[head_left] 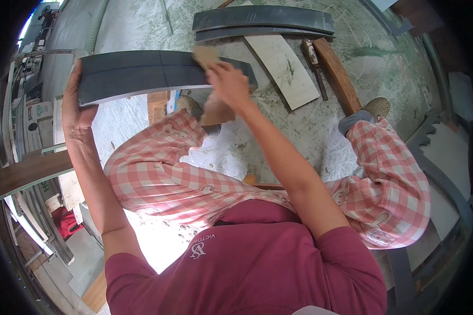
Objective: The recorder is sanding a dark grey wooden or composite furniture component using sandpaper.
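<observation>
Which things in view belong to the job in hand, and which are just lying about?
In the job:
dark curved board, its end in the left hand
tan sheet, in the right hand, against the board

Apparently lying about:
similar dark boards, though possibly connected
pale board
handled tool
brown plank

Smooth panel (134, 76), wooden bar (337, 76), cloth trousers (389, 184)
</observation>
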Demonstrator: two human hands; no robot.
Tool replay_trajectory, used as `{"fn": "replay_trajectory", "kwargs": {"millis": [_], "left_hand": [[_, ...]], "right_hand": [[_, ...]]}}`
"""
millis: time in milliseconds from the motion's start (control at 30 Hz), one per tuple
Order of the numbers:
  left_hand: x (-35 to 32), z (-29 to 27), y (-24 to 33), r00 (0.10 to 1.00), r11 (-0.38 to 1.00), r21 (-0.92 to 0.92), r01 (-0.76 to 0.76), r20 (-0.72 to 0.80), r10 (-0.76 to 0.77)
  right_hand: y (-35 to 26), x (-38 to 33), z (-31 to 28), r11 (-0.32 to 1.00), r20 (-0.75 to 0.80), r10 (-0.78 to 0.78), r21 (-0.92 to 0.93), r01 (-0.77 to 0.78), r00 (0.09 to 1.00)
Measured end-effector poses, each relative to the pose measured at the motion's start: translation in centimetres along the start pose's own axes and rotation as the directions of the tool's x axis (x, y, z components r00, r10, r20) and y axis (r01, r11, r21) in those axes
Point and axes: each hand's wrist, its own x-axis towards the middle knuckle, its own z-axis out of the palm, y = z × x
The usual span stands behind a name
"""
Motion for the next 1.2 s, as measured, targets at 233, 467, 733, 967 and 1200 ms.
{"fn": "replay_trajectory", "kwargs": {"millis": [233,467,733,967,1200], "left_hand": [[0.6,-0.9,-0.1,0.999,0.999,0.032,-0.021,0.037,0.019],[0.1,0.2,-0.2,0.996,0.999,0.014,0.036,0.076,-0.037],[0.9,-0.4,0.0,0.999,0.999,0.005,0.035,0.003,-0.035],[0.3,-1.2,-0.7,0.998,0.993,0.097,-0.064,0.026,0.061],[1.2,-1.2,-0.5,0.986,0.996,0.086,-0.009,-0.166,0.024]], "right_hand": [[11.6,-3.5,-0.8,0.89,0.149,0.43,-0.238,-0.39,0.89],[-5.4,-2.7,-2.7,0.987,0.049,-0.139,0.088,0.135,0.989],[8.0,-4.8,0.3,0.975,0.005,0.221,0.005,-0.222,0.975],[4.5,-3.7,-0.8,0.982,0.027,0.177,0.062,-0.178,0.984],[-4.8,-4.1,-1.7,0.963,-0.002,-0.261,0.074,0.26,0.965]]}}
